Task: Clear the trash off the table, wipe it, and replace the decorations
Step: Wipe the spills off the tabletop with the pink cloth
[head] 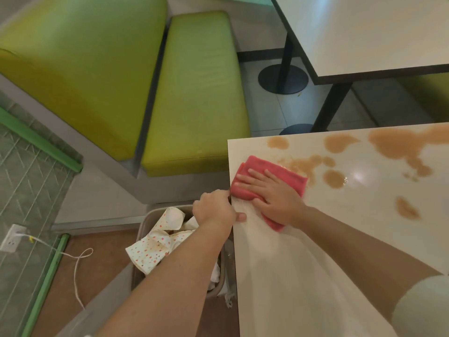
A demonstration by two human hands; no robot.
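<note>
Wiping under way, trash stage looking finished. Right hand (pixel 272 190) lying flat, fingers straight and spread, pressing folded red cloth (pixel 267 183) onto bench (pixel 291 276) close to bench's left edge. Left hand (pixel 216 210) curling over that same edge just beside cloth, thumb lying on bench top, fingers wrapped down out of sight; gripping the edge, seemingly bracing. Nothing else in it.

Trash: crumpled spotted paper wrappers (pixel 155 246) sitting in bin (pixel 143 229) on floor directly below bench's left edge. No litter showing on visible part of bench, so clearing probably done.

Spill: brown liquid patches (pixel 401 144) spreading across bench's far side, away from cloth toward the right. Nearest patch touching cloth's far edge. Separate blots lying further right, one nearer the wearer. Strip of bench near cloth and toward the wearer looking streaked and damp, likely already passed over. Most of spill not yet reached.

Decorations: none in view anywhere on bench; whereabouts impossible to tell.

Judging progress: first stage complete, second barely started, third not begun. Remaining: working cloth rightward through patches, probably needing several passes or a refold given amount of liquid, then setting decorations back.
</note>
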